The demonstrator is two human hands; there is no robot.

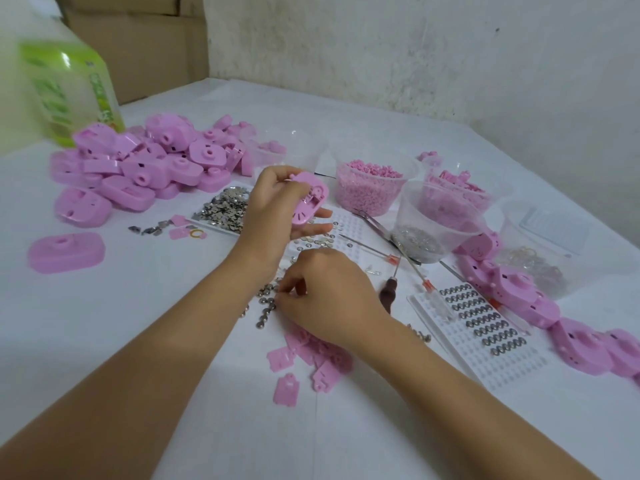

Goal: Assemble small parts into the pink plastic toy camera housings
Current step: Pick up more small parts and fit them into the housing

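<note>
Nearest the viewer, flat pink cover plates (311,358) lie scattered on the white table (104,306). Just beyond them the right hand (325,296) is palm-down, fingers curled, with thumb and fingertips brought together among loose metal discs (266,303); whether a disc is pinched cannot be told. To its right lie a dark-handled awl (386,292), an orange-collared screwdriver (429,289) and a white perforated tray (485,327) carrying rows of metal rings.

Farther out, the left hand (273,206) grips one pink housing (310,199), raised above a second perforated tray (325,233), thumb on its upper edge and fingers under its lower end. The housing's long axis runs steeply, upper end tipped away, and its hollow inner face is turned toward the viewer's right.

A lone housing (65,252) rests lens-boss up at left. A row of housings (519,292) curves along the right side. A flat tray of shiny metal pieces (221,206) sits left of the raised hand.

Containers, all clear tubs:
- the front tub (433,220) holds silvery bits at the bottom;
- the middle tub (370,188) is heaped with pink pellets;
- the rear tub (460,188) holds pink parts;
- the right tub (540,251) holds clear rings and a white piece.

Behind these lie a pile of housings (138,164), a green-labelled bottle (69,88) and cardboard boxes (138,46).
</note>
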